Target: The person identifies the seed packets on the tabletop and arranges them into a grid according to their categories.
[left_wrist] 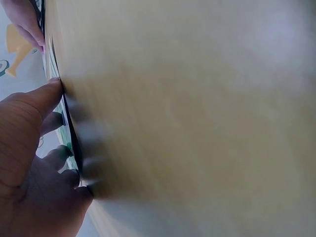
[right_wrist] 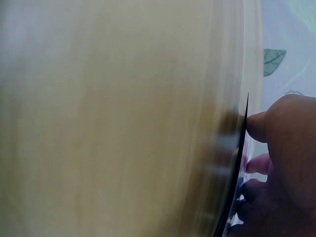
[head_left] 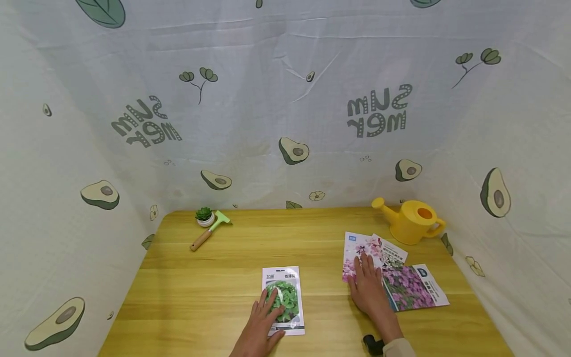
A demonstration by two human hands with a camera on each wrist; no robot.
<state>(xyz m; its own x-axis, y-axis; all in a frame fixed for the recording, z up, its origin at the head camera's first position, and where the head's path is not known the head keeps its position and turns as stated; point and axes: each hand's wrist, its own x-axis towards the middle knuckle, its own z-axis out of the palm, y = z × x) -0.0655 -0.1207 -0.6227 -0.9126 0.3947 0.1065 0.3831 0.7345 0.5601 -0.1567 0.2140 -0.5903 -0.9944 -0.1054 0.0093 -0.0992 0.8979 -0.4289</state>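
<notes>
Table [head_left: 200, 282] | left hand [head_left: 262, 322] spread on packet [head_left: 291, 297] | right hand [head_left: 370, 290] on pink packet [head_left: 354, 248]

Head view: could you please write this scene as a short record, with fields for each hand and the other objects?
Left hand: rests on the green-leaf packet
Right hand: rests on the pink-flower packet
Right side: purple-flower packet; another packet, partly hidden; yellow watering can
Far left: potted succulent beside a green-headed hand tool
Surface: wooden table
</notes>
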